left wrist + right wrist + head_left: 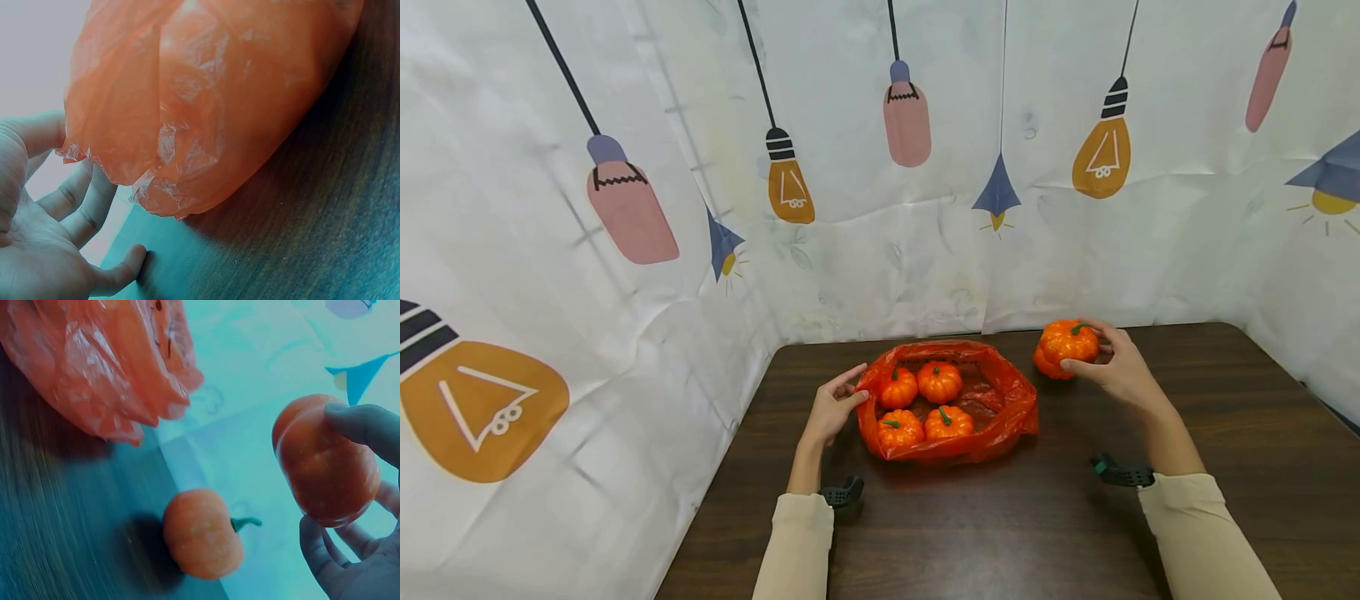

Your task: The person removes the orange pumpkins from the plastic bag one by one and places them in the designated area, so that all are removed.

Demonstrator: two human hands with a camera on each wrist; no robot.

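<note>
A red plastic bag lies on the table with its mouth spread wide. Inside it sit several small orange toy pumpkins with green stems. At the bag's left rim my left hand pinches the edge of the plastic, which hides some of the fingertips in the left wrist view. Right of the bag, my right hand grips an orange toy pumpkin between thumb and fingers, raised off the table. Another pumpkin with a curled green stem stands on the table close by, mostly covered by the held one in the head view.
The dark wooden table reaches back to a white curtain printed with hanging lamps, which also runs along the left side. Black straps circle both wrists at the cuffs of the light sleeves.
</note>
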